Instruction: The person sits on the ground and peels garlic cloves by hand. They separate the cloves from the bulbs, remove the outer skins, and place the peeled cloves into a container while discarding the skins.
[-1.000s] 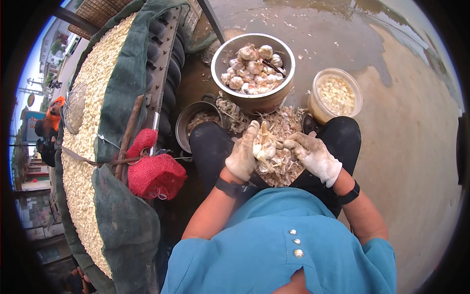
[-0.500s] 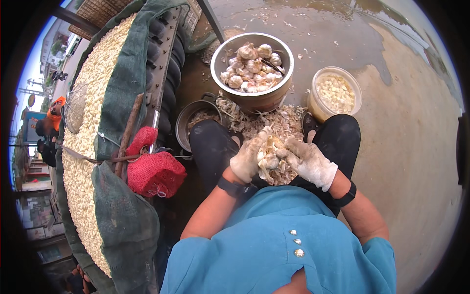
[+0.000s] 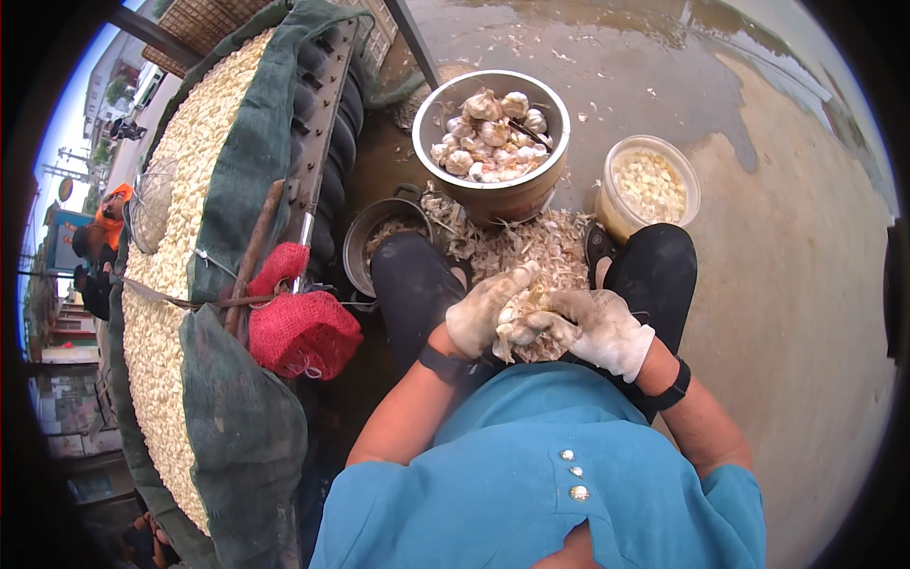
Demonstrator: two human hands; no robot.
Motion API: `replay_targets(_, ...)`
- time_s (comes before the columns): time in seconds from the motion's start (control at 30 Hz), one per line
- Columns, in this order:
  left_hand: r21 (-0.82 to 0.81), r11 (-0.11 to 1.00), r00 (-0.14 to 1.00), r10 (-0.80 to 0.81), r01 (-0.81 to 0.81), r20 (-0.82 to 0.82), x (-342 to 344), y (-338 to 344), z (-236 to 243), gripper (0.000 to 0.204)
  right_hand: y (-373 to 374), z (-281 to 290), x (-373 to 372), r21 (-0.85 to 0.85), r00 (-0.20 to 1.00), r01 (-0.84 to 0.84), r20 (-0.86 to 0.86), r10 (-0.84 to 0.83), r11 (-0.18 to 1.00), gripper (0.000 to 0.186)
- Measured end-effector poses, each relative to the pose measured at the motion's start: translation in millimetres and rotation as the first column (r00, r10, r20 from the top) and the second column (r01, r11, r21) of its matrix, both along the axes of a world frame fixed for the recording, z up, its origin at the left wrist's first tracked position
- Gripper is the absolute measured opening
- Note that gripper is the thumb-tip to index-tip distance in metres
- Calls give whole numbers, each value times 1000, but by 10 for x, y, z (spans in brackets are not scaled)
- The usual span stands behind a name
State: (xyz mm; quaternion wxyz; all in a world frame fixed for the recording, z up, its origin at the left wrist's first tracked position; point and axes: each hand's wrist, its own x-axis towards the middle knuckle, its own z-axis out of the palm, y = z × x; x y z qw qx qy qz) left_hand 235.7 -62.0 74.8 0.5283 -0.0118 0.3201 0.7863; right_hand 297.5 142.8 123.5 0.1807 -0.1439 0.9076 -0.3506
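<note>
Over my lap, a partly broken garlic bulb (image 3: 515, 325) with loose papery skin sits between my gloved hands. My left hand (image 3: 485, 316) cups it from the left, its fingers wrapped around it. From the other side, the bent fingers and thumb of my right hand (image 3: 599, 332) pinch at the cloves; part of the bulb is hidden behind them. Both white gloves look soiled. Beyond my hands, peeled skins (image 3: 559, 248) lie heaped between my feet. A metal basin (image 3: 502, 201) of whole garlic bulbs stands past the heap.
A plastic tub (image 3: 621, 220) of separated cloves stands by my right knee. Left of my left knee is a metal pot (image 3: 357, 237) with skins inside. A long bed of pale cloves (image 3: 156, 360) on green netting (image 3: 242, 417) runs along the left, with a red mesh bag (image 3: 303, 334) hanging beside it.
My left hand's fingers have tilted slightly to the right over the bulb. My right hand has shifted a little, its fingertips now lower on the cloves. The whole view has moved slightly.
</note>
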Motion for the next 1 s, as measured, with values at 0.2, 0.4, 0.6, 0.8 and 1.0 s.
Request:
replay_targets(0.2,-219,964,438,-134,-150,-889,47,2,-94,45,-143,129,109,-385,921,283,365,-136,879,40)
replay_targets(0.4,-314,935,774,-76,-163,-629,134,2,-356,54,-16,68,48,-356,851,396,489,-192,846,39)
replay_targets(0.6,-131,938,381,1,-321,-925,81,286,-14,64,-19,-208,-3,-518,830,538,464,-309,665,34)
replay_targets(0.8,-170,936,689,98,-310,-718,246,228,-348,64,-126,-135,18,-515,757,625,584,-295,586,35)
replay_targets(1.0,-205,929,611,28,-309,-791,142,209,-243,68,-112,-153,-37,-507,961,276,163,-224,816,45)
